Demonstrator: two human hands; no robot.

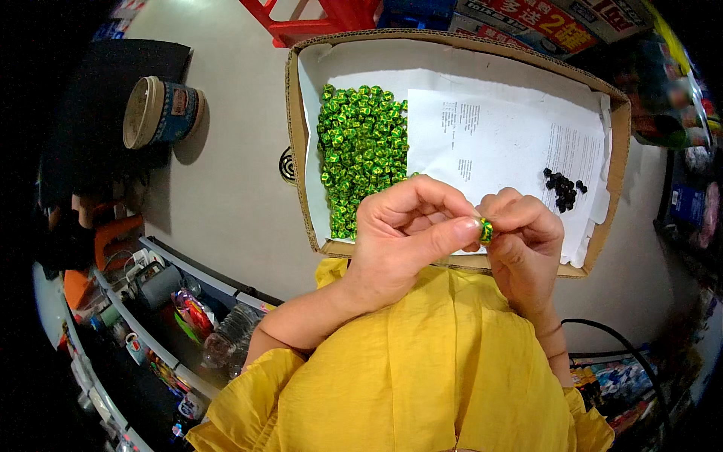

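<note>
Between my two hands, just above the near edge of a shallow cardboard box, is a small shiny green-and-yellow wrapped ball. My left hand pinches it with thumb and forefinger. On its other side my right hand is closed, fingertips pressed against the same ball. Many similar green-and-yellow balls lie in a dense patch along the box's left side. Several small black lumps sit in a loose pile at the right, on a printed white sheet lining the box.
On the floor to the left stands a blue-and-white tub. A red plastic stool is beyond the box. Shelves with assorted goods run along the lower left. A black cable curves at the lower right.
</note>
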